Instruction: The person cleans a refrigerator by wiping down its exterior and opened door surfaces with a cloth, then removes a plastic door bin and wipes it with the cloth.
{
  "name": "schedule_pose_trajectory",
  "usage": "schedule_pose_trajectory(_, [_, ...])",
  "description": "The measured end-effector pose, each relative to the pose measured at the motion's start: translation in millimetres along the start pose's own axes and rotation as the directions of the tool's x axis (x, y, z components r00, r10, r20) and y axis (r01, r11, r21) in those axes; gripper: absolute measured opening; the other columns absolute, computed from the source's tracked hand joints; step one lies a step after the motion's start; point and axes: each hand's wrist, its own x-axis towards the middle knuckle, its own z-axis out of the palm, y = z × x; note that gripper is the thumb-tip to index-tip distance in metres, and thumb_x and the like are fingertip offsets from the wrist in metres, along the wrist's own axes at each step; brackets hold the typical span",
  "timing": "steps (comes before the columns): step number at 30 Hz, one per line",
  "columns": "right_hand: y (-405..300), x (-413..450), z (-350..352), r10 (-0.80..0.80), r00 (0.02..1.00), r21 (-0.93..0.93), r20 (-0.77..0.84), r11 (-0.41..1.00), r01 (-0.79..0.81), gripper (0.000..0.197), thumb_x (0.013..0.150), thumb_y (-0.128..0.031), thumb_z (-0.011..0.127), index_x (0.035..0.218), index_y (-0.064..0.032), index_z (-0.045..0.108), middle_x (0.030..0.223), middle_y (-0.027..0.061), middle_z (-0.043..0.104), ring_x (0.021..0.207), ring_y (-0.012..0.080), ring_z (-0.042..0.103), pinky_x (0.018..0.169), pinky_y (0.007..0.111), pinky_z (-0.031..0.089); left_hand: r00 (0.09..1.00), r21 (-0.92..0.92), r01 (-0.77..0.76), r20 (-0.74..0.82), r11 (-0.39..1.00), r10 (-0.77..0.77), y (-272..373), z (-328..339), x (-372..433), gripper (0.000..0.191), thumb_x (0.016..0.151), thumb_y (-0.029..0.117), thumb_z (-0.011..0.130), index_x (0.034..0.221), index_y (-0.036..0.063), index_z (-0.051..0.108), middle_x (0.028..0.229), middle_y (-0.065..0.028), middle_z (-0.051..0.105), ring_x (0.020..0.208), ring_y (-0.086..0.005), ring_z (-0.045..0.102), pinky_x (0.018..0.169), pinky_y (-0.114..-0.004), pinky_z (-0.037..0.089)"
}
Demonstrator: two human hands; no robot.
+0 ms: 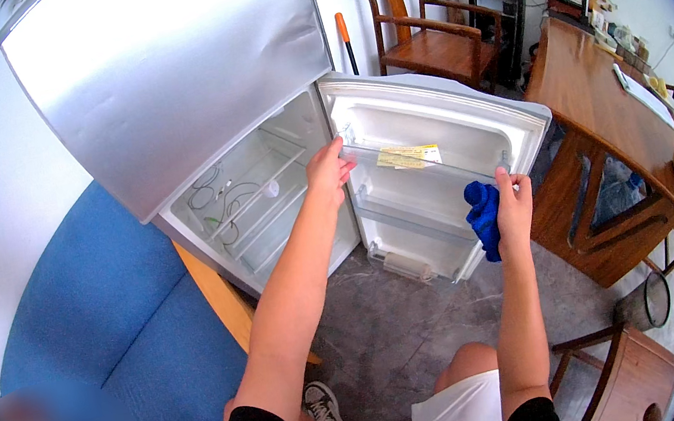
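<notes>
A silver refrigerator stands before me with its lower door [424,91] swung out to the right. Thumb on top, my left hand [326,173] grips the left end of the upper clear plastic door shelf [424,161]. My right hand [514,203] is at that shelf's right end and also holds a bunched blue cloth [485,221], which hangs along the door's edge. Behind the shelf front lies a yellow and white printed paper [408,156]. Below is a second clear door shelf [413,220], and a pale cylindrical object [407,265] sits at the door's bottom.
Thin cables [225,204] and a small white round item [271,189] show inside the refrigerator compartment. A blue sofa [97,311] adjoins it on the left. A wooden table [604,98] and a black wire bin [642,305] stand right; a wooden armchair [427,50] is behind the door.
</notes>
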Motion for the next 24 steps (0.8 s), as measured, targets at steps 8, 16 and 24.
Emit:
schedule_pose_trajectory(8, [-15,-10,3,0.091,0.995,0.249,0.043,0.964,-0.099,0.033,0.101,-0.031,0.072,0.094,-0.0092,0.048,0.083,0.0003,0.057,0.073,0.005,0.049,0.062,0.023,0.041,0.999,0.0,-0.002,-0.046,1.0,0.002,13,10,-13,0.05,0.094,0.047,0.074,0.131,0.0159,0.062,0.107,-0.0055,0.069,0.097,-0.0189,0.066,0.088,-0.037,0.044])
schedule_pose_trajectory(16, [-23,-28,5,0.017,0.999,0.309,0.037,0.951,-0.028,0.032,0.1,-0.03,0.073,0.087,-0.0124,0.05,0.08,-0.0037,0.052,0.07,0.0053,0.044,0.062,0.022,0.039,0.998,0.028,-0.034,0.059,0.999,0.032,34,-5,-31,0.082,0.089,0.059,0.076,0.151,0.0165,0.044,0.135,-0.015,0.061,0.122,-0.0287,0.059,0.107,-0.045,0.038])
schedule_pose_trajectory(24, [-8,-70,-6,0.031,0.997,0.335,0.076,0.941,-0.054,0.029,0.102,-0.023,0.07,0.085,-0.0116,0.051,0.078,-0.0052,0.052,0.07,0.0042,0.044,0.064,0.022,0.037,0.986,-0.229,0.106,0.147,0.968,-0.073,11,-30,-106,0.098,0.088,0.067,0.073,0.158,0.0139,0.03,0.151,-0.0178,0.046,0.132,-0.0351,0.053,0.111,-0.055,0.039])
